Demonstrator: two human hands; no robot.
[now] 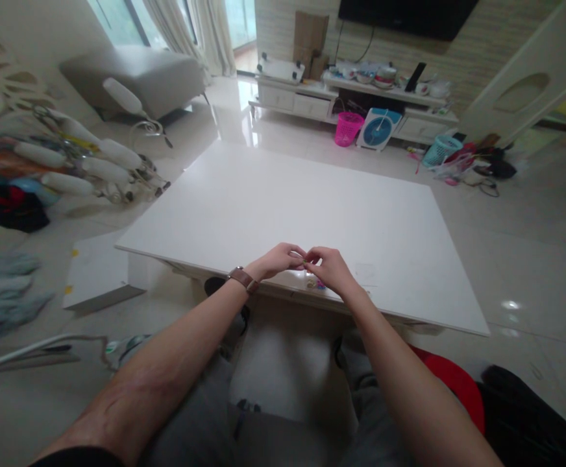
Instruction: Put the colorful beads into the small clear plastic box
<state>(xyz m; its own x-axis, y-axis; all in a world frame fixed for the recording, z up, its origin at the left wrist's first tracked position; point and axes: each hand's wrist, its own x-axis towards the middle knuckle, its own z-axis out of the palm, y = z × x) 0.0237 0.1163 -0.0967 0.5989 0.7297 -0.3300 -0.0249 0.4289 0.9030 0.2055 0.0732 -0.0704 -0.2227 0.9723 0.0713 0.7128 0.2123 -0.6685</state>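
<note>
Over the near edge of the white table [312,201], my two hands meet fingertip to fingertip. My left hand [283,259], with a brown-strapped watch [243,279] on its wrist, is closed in a pinch. My right hand [328,264] pinches from the other side. Between the fingertips is a tiny greenish piece [305,260], too small to name. Just below the hands, small colourful items [316,283], purple, pink and pale, lie at the table's edge, partly hidden by my right hand. A faint clear sheet or bag [365,274] lies to the right.
A white box [102,269] stands on the floor at the left. Fallen-looking white lamp arms [102,170] lie near the table's left side. Beyond the table are a pink basket [348,129], a blue fan [379,128] and a TV cabinet [307,107]. Something red [451,383] is at my right.
</note>
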